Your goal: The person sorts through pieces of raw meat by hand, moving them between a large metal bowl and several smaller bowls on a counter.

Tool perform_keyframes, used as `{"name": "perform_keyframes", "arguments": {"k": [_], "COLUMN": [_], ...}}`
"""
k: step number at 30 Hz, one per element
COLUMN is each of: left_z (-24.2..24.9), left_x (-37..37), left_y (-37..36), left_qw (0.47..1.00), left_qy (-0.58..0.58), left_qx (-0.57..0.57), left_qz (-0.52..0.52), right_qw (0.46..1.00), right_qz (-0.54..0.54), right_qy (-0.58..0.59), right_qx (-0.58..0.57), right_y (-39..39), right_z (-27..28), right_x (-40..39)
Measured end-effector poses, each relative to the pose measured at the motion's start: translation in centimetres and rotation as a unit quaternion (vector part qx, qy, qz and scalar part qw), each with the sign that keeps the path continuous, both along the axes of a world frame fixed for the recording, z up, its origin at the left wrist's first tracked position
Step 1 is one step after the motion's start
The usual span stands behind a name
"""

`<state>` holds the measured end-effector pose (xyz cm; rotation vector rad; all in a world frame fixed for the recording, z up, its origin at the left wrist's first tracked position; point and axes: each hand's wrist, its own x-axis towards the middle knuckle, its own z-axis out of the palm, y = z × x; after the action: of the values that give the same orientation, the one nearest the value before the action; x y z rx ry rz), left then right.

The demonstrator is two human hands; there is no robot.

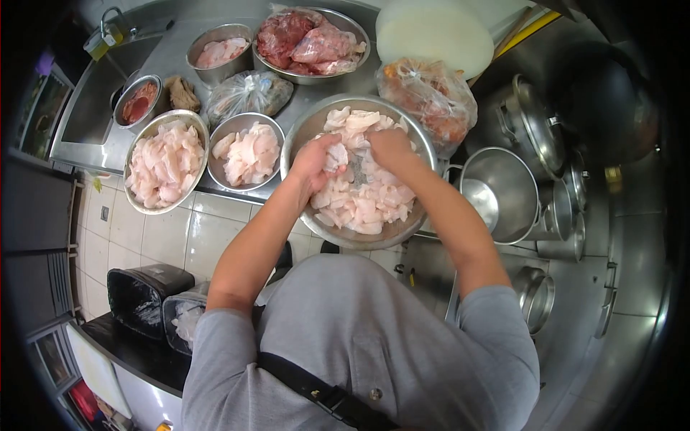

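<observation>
A wide steel bowl [415, 231] in front of me holds many pale pink raw meat slices [363, 202], with the bare bottom showing in the middle. My left hand [314, 165], over the bowl's left side, has its fingers curled around a pale meat slice [336, 156]. My right hand [392, 149] reaches into the far right part of the bowl, knuckles up, fingers bent down among the slices. Its fingertips are hidden, and I cannot tell what they grip. A smaller steel bowl [213, 174] of similar slices stands just left of the big one.
Another bowl [131, 188] of pale slices stands further left. Behind are a bowl [365, 60] of bagged red meat, a steel pot [198, 63] and plastic bags [248, 97]. A bag [431, 100] lies right, before a round white board [435, 32]. Empty pots [498, 194] stand at right.
</observation>
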<state>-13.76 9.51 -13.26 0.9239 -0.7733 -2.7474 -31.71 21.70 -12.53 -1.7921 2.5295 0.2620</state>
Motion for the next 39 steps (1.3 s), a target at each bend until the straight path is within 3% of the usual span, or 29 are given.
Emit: {"name": "perform_keyframes", "arguments": {"k": [4, 6, 7, 9, 10, 12, 13, 15, 19, 21, 22, 24, 26, 28, 32, 35, 39], "left_z": [1.1, 1.1, 0.8, 0.8, 1.0, 1.6, 2.0, 2.3, 3.2, 2.7, 1.8, 0.7, 0.5, 0.4, 1.2, 2.9, 4.0], "left_x": [0.2, 0.2, 0.0, -0.3, -0.3, -0.3, 0.0, 0.1, 0.4, 0.3, 0.1, -0.1, -0.2, 0.2, 1.5, 2.9, 4.1], "left_y": [0.2, 0.3, 0.3, 0.5, 0.7, 0.8, 0.9, 1.0, 1.3, 1.4, 1.1, 0.5, 0.1, -0.6, -1.1, -0.8, -1.0], "left_qw": [1.0, 0.999, 0.999, 0.999, 0.998, 0.997, 0.996, 0.995, 0.992, 0.99, 0.98, 0.965, 0.972, 0.971, 0.983, 0.985, 0.984], "left_qy": [-0.004, -0.014, -0.017, -0.018, -0.017, -0.014, -0.009, -0.005, 0.072, 0.103, 0.163, 0.22, 0.214, 0.222, 0.164, 0.129, 0.107], "left_qx": [-0.028, -0.043, -0.045, -0.048, -0.056, -0.066, -0.069, -0.073, -0.044, -0.015, 0.013, 0.044, 0.042, 0.027, -0.051, -0.087, -0.116], "left_qz": [0.005, 0.007, 0.004, -0.004, -0.015, -0.025, -0.05, -0.074, -0.089, -0.091, -0.113, -0.138, -0.092, -0.08, -0.07, -0.069, -0.079], "right_qw": [0.994, 0.977, 0.977, 0.9, 0.9, 0.737, 0.737, 0.637, 0.605, 0.761, 0.76, 0.874, 0.886, 0.984, 0.968, 0.98, 0.983], "right_qz": [-0.034, -0.04, -0.039, -0.212, -0.214, -0.279, -0.279, -0.271, -0.245, -0.191, -0.194, -0.02, -0.084, -0.083, -0.172, -0.156, -0.109], "right_qy": [-0.099, -0.125, -0.122, -0.347, -0.345, -0.57, -0.57, -0.682, -0.733, -0.613, -0.613, -0.458, -0.437, -0.152, -0.131, -0.097, -0.148], "right_qx": [0.009, -0.17, -0.17, -0.159, -0.161, -0.231, -0.232, -0.235, -0.193, -0.094, -0.096, -0.159, -0.127, 0.049, 0.13, 0.079, 0.015], "right_y": [1.5, 2.4, 2.6, 3.2, 3.6, 3.6, 3.6, 3.7, 2.2, 1.3, 1.0, 0.5, 0.9, 1.8, 4.9, 5.5, 6.2], "right_z": [3.1, 3.0, 3.5, 4.7, 4.3, 3.7, 4.2, 5.8, 8.5, 10.1, 10.9, 12.4, 12.6, 9.6, 4.6, 2.7, 3.0], "right_x": [-0.8, -2.1, -2.4, -3.0, -3.6, -3.9, -3.5, -1.9, 1.4, 2.2, 2.4, 2.5, 1.2, -0.4, 1.3, 1.0, -1.8]}}
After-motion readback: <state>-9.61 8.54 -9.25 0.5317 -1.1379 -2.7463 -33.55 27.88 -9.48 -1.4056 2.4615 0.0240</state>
